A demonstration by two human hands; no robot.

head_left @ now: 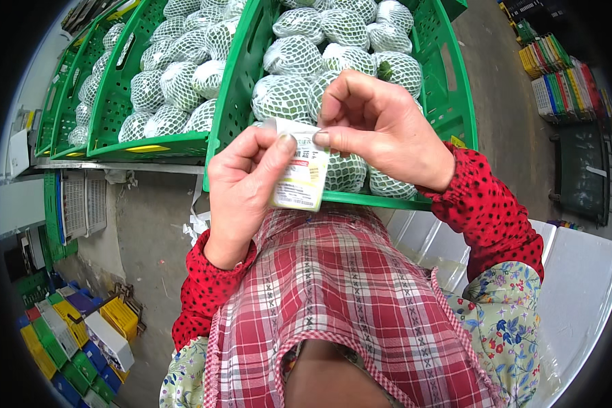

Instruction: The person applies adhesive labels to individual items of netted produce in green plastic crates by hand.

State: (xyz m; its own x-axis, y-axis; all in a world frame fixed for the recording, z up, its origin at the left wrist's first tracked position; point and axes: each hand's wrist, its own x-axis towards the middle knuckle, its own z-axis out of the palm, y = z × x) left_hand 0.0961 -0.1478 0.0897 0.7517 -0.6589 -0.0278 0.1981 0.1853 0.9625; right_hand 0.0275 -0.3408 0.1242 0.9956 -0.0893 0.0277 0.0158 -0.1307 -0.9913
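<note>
Between thumb and fingers, my left hand [236, 182] grips a small stack of printed labels [300, 178], white with green and yellow parts. My right hand [386, 128] pinches the upper right corner of the labels, thumb against the curled fingers. Just beyond both hands stands a green plastic crate [219, 129] filled with round green produce [292, 56], each piece wrapped in a white foam net. The labels are over the crate's near edge and hide part of it.
More green crates [102, 129] with netted produce line up to the left. Stacked coloured crates [68, 340] stand at the lower left, others [568, 88] at the far right. A silvery-white panel [564, 292] lies at my right, and a dark crate [583, 170] stands beyond it.
</note>
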